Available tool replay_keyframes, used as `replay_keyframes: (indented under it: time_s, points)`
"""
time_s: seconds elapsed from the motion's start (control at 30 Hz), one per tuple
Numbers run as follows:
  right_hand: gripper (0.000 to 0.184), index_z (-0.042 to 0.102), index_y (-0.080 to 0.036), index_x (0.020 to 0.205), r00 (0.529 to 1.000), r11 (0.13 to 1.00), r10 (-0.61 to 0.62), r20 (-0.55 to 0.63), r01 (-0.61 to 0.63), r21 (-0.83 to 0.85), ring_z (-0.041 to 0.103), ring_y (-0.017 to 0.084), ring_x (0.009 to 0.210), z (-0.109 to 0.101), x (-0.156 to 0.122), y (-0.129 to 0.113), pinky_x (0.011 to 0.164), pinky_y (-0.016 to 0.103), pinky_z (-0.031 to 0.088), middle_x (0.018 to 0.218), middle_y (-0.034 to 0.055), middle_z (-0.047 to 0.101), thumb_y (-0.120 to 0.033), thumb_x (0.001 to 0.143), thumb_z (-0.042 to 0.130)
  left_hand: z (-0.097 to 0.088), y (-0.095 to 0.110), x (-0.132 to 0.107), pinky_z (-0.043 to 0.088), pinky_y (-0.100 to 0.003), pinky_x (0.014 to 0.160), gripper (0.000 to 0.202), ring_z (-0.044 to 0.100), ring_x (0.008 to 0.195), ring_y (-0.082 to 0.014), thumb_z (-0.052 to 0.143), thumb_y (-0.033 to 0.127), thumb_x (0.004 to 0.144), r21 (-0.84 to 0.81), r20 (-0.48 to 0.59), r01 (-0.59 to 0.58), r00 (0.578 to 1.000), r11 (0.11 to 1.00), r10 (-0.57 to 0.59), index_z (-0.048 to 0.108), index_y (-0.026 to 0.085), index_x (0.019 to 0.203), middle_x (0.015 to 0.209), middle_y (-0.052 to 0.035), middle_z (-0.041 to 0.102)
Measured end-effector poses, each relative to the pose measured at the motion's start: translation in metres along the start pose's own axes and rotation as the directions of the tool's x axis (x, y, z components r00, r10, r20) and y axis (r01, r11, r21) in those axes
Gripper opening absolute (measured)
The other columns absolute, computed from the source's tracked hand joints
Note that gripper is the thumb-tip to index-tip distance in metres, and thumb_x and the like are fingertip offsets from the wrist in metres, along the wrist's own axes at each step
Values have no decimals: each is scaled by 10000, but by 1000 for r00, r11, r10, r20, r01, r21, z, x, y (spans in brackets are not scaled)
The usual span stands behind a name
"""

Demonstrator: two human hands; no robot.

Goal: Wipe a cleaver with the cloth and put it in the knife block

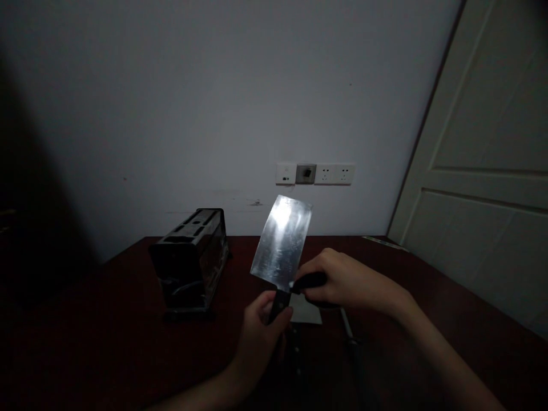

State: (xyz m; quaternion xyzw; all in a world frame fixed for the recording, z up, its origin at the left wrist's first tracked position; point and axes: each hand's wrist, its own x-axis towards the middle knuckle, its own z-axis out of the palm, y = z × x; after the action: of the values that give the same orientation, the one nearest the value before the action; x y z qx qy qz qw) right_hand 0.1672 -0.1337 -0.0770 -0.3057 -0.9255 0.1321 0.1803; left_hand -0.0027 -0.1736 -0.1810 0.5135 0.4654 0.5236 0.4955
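Observation:
My left hand (262,337) is closed round the black handle of a cleaver (281,240), holding its broad shiny blade upright above the dark red table (107,342). Just to the right, my right hand (342,281) is closed on a dark handle (309,281) of another tool; what that tool is stays unclear. Under the hands lies a second flat blade (306,311) on the table. A thin rod-like tool (349,331) lies beside it.
A black knife block (190,257) with slots on top stands on the table to the left of the hands. Behind is a white wall with a row of sockets (315,173). A pale door (488,171) is at the right.

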Motion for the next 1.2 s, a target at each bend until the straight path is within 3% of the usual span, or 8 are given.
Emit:
replay_keyframes:
  time_s: [0.2, 0.4, 0.63, 0.73, 0.87, 1.03, 1.13, 1.2]
  points:
    - [181, 692, -225, 856, 1000, 996, 27, -11, -26, 81, 549, 90, 565, -12, -8, -1, 503, 194, 354, 707, -21, 658, -187, 747, 552, -3, 5, 1, 279, -158, 304, 282, 389, 327, -48, 585, 407, 704, 8, 23, 22, 999, 1000, -22, 529, 145, 793, 502, 56, 472]
    - [184, 692, -200, 861, 1000, 996, -2, -13, 4, 95, 559, 94, 588, -13, -8, -5, 524, 195, 366, 737, -2, 666, -168, 746, 551, -2, -3, 2, 307, -158, 322, 291, 403, 357, -48, 490, 450, 779, -111, 47, 60, 997, 992, -55, 502, 159, 799, 555, 47, 489]
    - [202, 684, -211, 910, 999, 999, 27, -40, -25, 39, 556, 100, 597, -15, -9, -5, 557, 209, 372, 736, -1, 670, -194, 758, 551, -3, -7, 6, 398, -181, 412, 290, 566, 465, -103, 457, 436, 823, 9, 174, -19, 985, 1000, 18, 496, 150, 855, 638, -16, 604]
    - [205, 682, -217, 920, 998, 999, 25, -58, -23, 25, 575, 111, 633, -14, -9, -4, 583, 214, 387, 765, 5, 678, -200, 761, 554, -3, -5, 5, 399, -179, 412, 282, 562, 452, -107, 465, 435, 820, 53, 144, -47, 989, 997, 39, 483, 153, 833, 558, 0, 589]
    - [215, 679, -221, 935, 995, 1000, -9, -99, 8, -11, 601, 124, 672, -10, -6, -3, 628, 222, 411, 786, 10, 687, -196, 759, 559, -3, 2, 8, 320, -157, 315, 259, 456, 326, -61, 496, 421, 793, 62, 52, -65, 997, 996, 62, 448, 166, 790, 568, 21, 589]
    - [266, 657, -226, 998, 974, 994, -94, -208, 81, -72, 635, 158, 794, 3, 2, 2, 712, 258, 448, 887, 27, 699, -183, 756, 554, -3, 10, 13, 292, -152, 283, 250, 401, 279, -48, 541, 389, 743, 27, -40, -75, 996, 997, 76, 394, 187, 754, 507, 63, 550]
    - [282, 646, -211, 1010, 930, 984, -175, -322, 155, -88, 645, 163, 826, 16, 9, 6, 732, 272, 470, 928, 35, 698, -178, 748, 547, -1, 14, 12, 328, -163, 303, 266, 459, 306, -72, 561, 384, 710, 17, -61, -69, 996, 997, 70, 375, 195, 737, 485, 72, 528]
    - [274, 641, -185, 999, 874, 972, -235, -425, 208, -111, 652, 157, 807, 24, 13, 9, 708, 263, 483, 914, 45, 701, -180, 745, 538, 0, 15, 12, 323, -168, 295, 279, 451, 293, -72, 570, 385, 693, 17, -70, -53, 996, 998, 54, 365, 200, 732, 491, 73, 530]
